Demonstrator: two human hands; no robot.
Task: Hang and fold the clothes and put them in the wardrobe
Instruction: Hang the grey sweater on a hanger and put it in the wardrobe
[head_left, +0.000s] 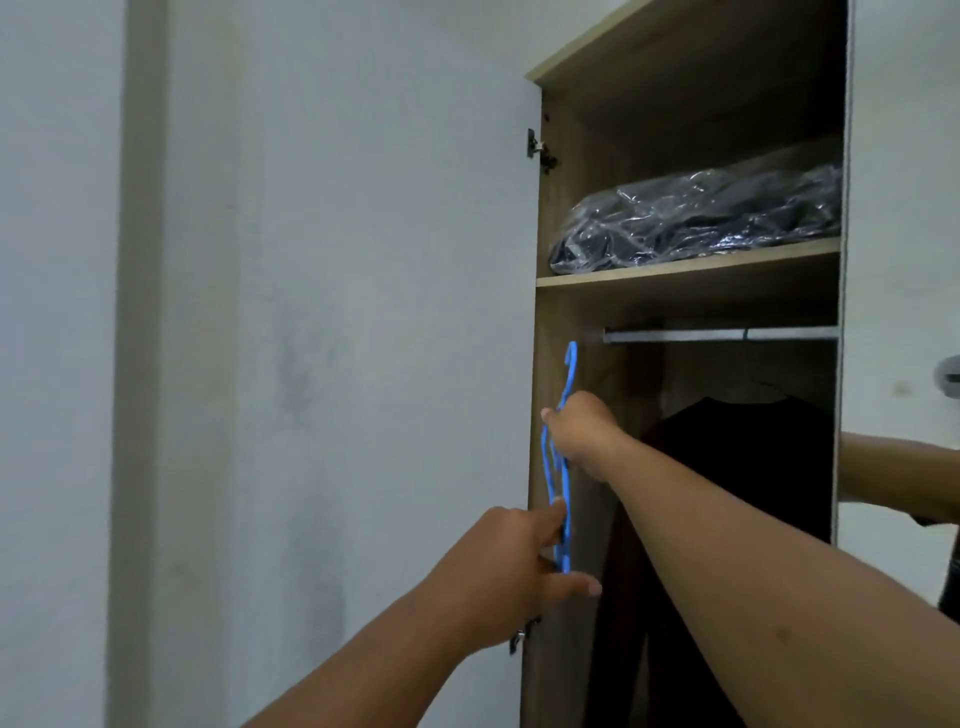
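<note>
Up front, a tall wooden wardrobe (691, 73) with its door open; a bag of dark clothes (696, 218) wrapped in clear plastic up on the shelf (685, 273); a metal rail (722, 334) just under that shelf; one dark top (737, 467) hanging from the rail at the right; blue hangers (563, 457) held up edge-on by the left side wall, below the rail's left end, hooks pointing up, not on it; right hand (579, 434) curled tight round the hangers near the top; left hand (511, 566) lower down, pointer finger and thumb stretched out, touching the bottom of the hangers, not gripping as far as can be seen; hangers bare, no clothes on them. Looks like the step of fetching hangers, early in the job. Next move, probably: pull one hanger free with the left hand while holding the bunch firm, then bring it away to the clothes; hooks could snag on each other.
</note>
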